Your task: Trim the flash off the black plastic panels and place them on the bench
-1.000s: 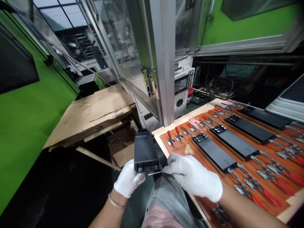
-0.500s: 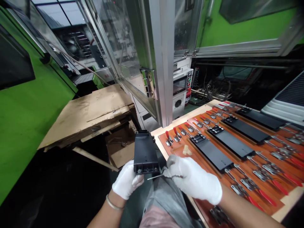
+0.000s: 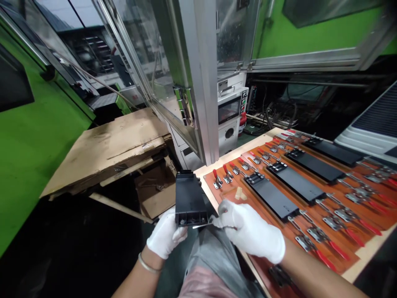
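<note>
A black plastic housing point(image 3: 190, 196) with a ribbed near end is held up in front of me. My left hand point(image 3: 166, 235), in a white glove, is closed around its lower left corner, the thumb under the near edge. In my gloved right hand point(image 3: 245, 227) a thin metal rod point(image 3: 201, 226) is pinched, pointing left. The rod lies along the housing's near bottom edge; whether it touches cannot be told. The rod's other end is hidden inside the fingers.
To the right, an orange fixture board point(image 3: 254, 203) carries several black panels point(image 3: 273, 198) under red-handled toggle clamps point(image 3: 313, 244). Two small tan pieces point(image 3: 240, 193) lie on it. Flattened cardboard point(image 3: 108, 142) covers a stack at left. A metal-framed door point(image 3: 206, 103) stands ahead.
The rod has risen from just below the housing to its near bottom edge. My right hand has shifted slightly up and left. The surroundings have slid left as the view turned a little.
</note>
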Action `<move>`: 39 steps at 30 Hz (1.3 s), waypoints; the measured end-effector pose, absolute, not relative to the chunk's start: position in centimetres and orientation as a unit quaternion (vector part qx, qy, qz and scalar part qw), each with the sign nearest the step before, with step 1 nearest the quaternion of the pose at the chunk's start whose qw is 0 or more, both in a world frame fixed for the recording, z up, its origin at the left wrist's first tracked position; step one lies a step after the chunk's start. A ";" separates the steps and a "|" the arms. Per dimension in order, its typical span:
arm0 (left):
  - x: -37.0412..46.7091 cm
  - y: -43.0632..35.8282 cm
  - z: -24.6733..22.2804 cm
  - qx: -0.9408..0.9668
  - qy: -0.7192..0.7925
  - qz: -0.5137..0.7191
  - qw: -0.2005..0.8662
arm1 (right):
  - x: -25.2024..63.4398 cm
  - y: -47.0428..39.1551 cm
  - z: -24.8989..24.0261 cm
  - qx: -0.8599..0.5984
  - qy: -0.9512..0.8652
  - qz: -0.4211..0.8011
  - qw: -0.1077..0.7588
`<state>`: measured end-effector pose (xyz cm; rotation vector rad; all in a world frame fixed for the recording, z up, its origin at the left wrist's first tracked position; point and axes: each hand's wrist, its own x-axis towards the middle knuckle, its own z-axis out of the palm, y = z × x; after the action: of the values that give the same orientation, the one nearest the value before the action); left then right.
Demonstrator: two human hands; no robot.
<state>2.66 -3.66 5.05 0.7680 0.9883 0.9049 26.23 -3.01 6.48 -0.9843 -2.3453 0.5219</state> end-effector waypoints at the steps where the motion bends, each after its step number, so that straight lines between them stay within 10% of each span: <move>1: 2.8 -3.7 5.1 0.341 0.449 0.405 0.719 | 26.3 -3.0 6.5 -0.362 -0.867 0.208 0.273; 39: 3.6 -4.0 3.9 0.299 0.456 0.389 0.743 | 24.2 -4.5 5.6 -0.344 -0.862 0.208 0.309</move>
<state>3.60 -4.03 3.85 0.6550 0.9994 0.8525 24.16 -4.46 5.61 -0.9094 -2.2775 0.5509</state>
